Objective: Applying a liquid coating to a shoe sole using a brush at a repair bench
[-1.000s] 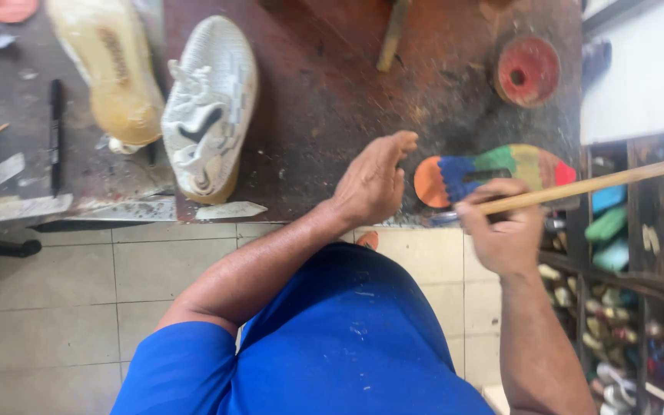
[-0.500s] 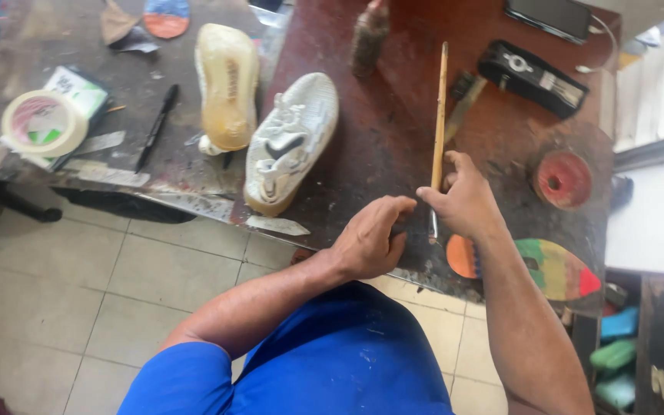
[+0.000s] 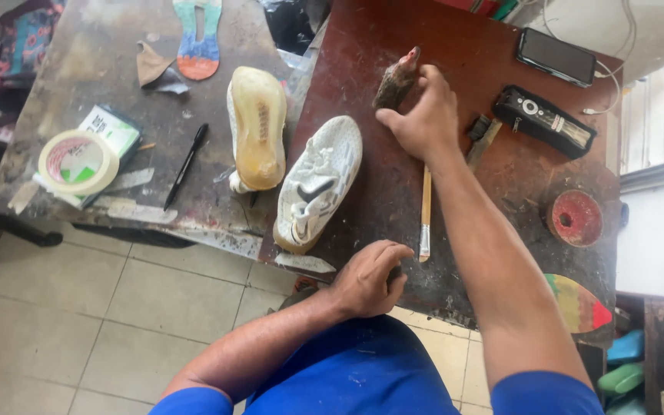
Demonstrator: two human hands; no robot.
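Note:
My right hand (image 3: 423, 115) reaches across the dark red table (image 3: 501, 192) and closes on a stubby brown brush-like lump (image 3: 397, 77) near the far side. A thin wooden-handled brush (image 3: 425, 211) lies flat on the table beside my right forearm. My left hand (image 3: 369, 280) rests at the table's front edge with its fingers curled; a small dark bit shows under the thumb, and I cannot make out what it is. A white sneaker (image 3: 318, 183) stands just left of both hands. Its mate (image 3: 257, 127) lies sole up with a yellowish sole.
On the grey bench to the left are a tape roll (image 3: 78, 163), a black pen (image 3: 187, 165) and a colourful insole (image 3: 197, 38). A phone (image 3: 556, 56), a black remote-like device (image 3: 546, 117), a red round lid (image 3: 575, 218) and another insole (image 3: 578, 303) sit on the right.
My right hand has let go of the thin wooden brush, which now lies on the table, and moved to the far side onto the brown lump. My left hand has curled at the table's edge.

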